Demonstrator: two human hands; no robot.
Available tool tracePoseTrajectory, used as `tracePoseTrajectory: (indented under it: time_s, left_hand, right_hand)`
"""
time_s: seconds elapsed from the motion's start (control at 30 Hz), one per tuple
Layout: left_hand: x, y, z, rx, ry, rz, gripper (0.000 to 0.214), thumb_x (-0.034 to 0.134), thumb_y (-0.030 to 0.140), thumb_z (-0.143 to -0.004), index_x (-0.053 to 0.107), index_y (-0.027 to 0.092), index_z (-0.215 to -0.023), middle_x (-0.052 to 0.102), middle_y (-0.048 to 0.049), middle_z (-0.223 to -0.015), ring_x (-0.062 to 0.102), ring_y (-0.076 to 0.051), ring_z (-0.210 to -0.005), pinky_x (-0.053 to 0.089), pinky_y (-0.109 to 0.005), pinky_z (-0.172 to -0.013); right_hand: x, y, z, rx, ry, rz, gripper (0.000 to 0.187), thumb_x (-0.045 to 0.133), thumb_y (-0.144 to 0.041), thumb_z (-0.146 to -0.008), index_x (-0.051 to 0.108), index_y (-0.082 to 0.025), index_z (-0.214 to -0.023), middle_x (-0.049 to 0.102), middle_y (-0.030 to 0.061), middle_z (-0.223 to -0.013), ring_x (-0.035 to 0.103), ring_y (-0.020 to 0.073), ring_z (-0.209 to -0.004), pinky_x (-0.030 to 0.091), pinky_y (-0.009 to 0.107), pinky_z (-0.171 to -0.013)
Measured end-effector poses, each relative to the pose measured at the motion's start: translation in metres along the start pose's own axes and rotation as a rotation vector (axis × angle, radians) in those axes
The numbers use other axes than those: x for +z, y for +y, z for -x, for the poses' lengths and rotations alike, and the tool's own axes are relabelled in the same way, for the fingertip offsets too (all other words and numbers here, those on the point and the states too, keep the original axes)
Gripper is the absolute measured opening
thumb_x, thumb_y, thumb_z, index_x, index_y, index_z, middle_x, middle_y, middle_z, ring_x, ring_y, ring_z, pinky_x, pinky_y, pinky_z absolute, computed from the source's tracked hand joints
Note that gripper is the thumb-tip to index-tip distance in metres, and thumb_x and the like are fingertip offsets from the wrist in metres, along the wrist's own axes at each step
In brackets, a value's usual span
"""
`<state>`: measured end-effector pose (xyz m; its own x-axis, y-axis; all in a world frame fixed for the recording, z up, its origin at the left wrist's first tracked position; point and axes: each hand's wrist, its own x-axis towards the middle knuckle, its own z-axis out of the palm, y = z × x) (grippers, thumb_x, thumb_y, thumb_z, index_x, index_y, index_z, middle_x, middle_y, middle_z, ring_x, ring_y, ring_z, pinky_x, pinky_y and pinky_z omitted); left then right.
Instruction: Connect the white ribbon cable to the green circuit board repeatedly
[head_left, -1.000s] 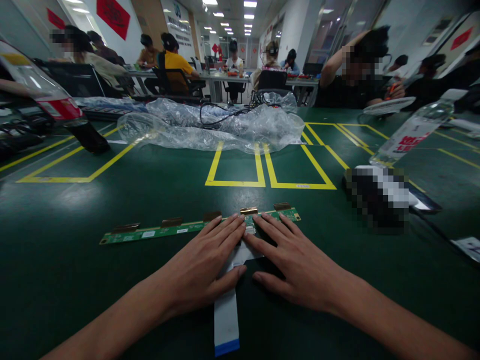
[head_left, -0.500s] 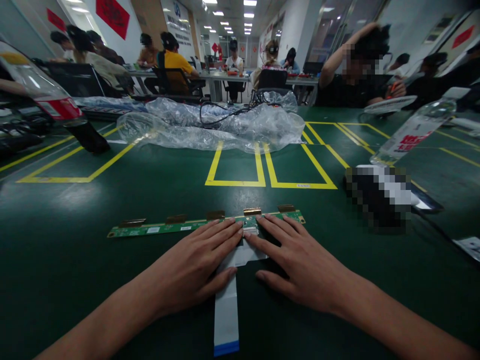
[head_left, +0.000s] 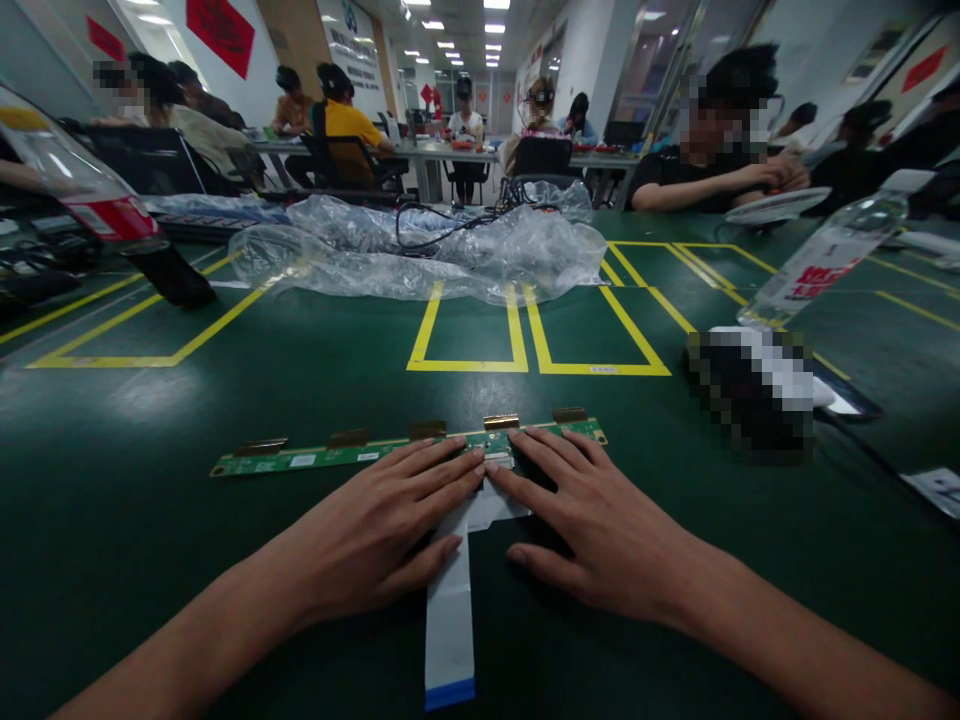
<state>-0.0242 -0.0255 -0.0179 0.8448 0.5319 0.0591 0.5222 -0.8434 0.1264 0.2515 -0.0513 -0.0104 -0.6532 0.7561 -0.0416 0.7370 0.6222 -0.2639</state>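
A long narrow green circuit board [head_left: 315, 458] with several brass tabs on its far edge lies across the dark green table [head_left: 150, 540]. A white flat ribbon cable [head_left: 450, 610] with a blue tip runs from the board's middle toward me. My left hand [head_left: 375, 530] lies flat, fingers stretched out, fingertips pressing where the cable meets the board. My right hand [head_left: 592, 525] mirrors it from the right, fingers spread and flat, fingertips on the board's edge by the connector.
Crumpled clear plastic wrap [head_left: 420, 250] with a black cord lies beyond yellow taped rectangles [head_left: 465, 340]. A water bottle [head_left: 825, 260] leans at right, another bottle [head_left: 90, 200] at left. A blurred dark object [head_left: 750, 390] sits right of the board. Several people sit at tables behind.
My left hand has slid slightly back and left along the cable. The board has shifted a little. A person at the far right lowered a raised arm to the table.
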Motion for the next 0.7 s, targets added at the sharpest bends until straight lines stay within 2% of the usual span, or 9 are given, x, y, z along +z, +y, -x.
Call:
tracePoseTrajectory:
  time_s: [0.27,0.43,0.57,0.7]
  left_hand:
    - [-0.001,0.003,-0.001,0.046,-0.050,-0.090,0.060,0.045,0.037,-0.100,0.029,0.026,-0.156,0.029,-0.0020,-0.163,0.029,-0.030,-0.151,0.037,-0.053,-0.121]
    - [-0.003,0.006,-0.001,0.036,-0.038,-0.083,0.057,0.046,0.037,-0.100,0.034,0.025,-0.154,0.032,-0.0024,-0.162,0.030,-0.030,-0.150,0.039,-0.054,-0.120]
    - [-0.005,0.006,-0.002,0.031,-0.028,-0.050,0.057,0.047,0.036,-0.099,0.036,0.026,-0.154,0.033,-0.0018,-0.162,0.032,-0.030,-0.149,0.039,-0.054,-0.119]
    - [-0.006,0.006,-0.002,0.020,-0.031,-0.019,0.056,0.049,0.035,-0.098,0.038,0.027,-0.152,0.034,-0.0012,-0.161,0.031,-0.031,-0.150,0.039,-0.056,-0.119]
  right_hand:
    - [0.000,-0.001,0.001,-0.005,0.012,0.009,0.077,0.050,-0.062,-0.096,0.028,-0.025,-0.159,0.024,0.0171,-0.166,0.022,0.0387,-0.151,0.018,0.064,-0.118]
    - [0.000,-0.001,0.001,-0.005,0.020,0.020,0.077,0.052,-0.061,-0.095,0.031,-0.024,-0.158,0.027,0.0178,-0.164,0.025,0.0387,-0.150,0.020,0.065,-0.118]
    - [-0.005,0.004,0.000,-0.033,0.041,0.039,0.068,0.051,-0.053,-0.097,0.035,-0.022,-0.156,0.036,0.0159,-0.161,0.031,0.0349,-0.148,0.026,0.062,-0.117]
    - [-0.010,0.010,-0.001,-0.065,0.069,0.043,0.055,0.053,-0.044,-0.098,0.047,-0.024,-0.149,0.044,0.0133,-0.156,0.040,0.0334,-0.144,0.035,0.058,-0.113]
